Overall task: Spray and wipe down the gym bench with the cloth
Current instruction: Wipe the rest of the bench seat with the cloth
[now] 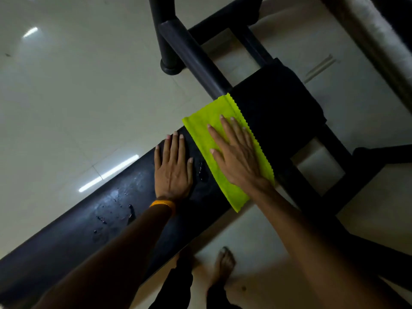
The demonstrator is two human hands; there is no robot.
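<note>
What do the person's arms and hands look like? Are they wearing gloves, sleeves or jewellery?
Both hands are bare, with no gloves. The left hand has an orange band around its wrist. The right hand has nothing on its wrist. Both forearms are uncovered, with no sleeves in view.

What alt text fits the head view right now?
The right hand presses a lime-green cloth flat on a long black padded gym bench; the left hand rests flat beside it. Droplets dot the pad.
</note>
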